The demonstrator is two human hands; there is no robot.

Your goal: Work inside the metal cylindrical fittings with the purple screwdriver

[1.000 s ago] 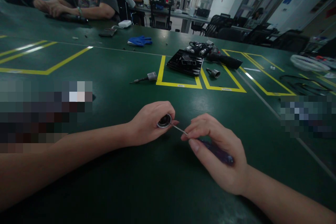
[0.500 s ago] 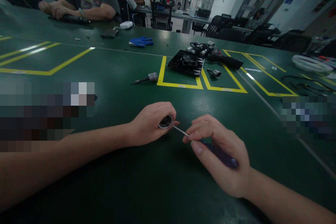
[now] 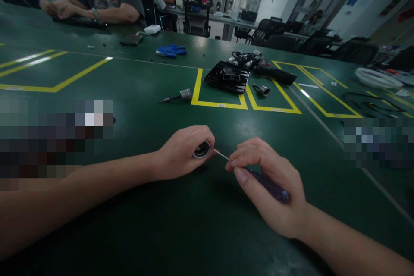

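My left hand is closed round a small round metal part, its dark open end facing the camera. My right hand grips a purple-handled screwdriver. The thin metal shaft runs from my fingertips to the rim of the part. Both hands rest low on the green table, a few centimetres apart.
Farther back lie a metal bit with a socket, a black plate in a yellow-taped box, a small metal cylinder, a black tool and a blue glove. A person sits at the far left. Cables lie at right.
Both hands stay in place; the screwdriver's shaft has shifted slightly closer to the metal part. The view has drifted a little.
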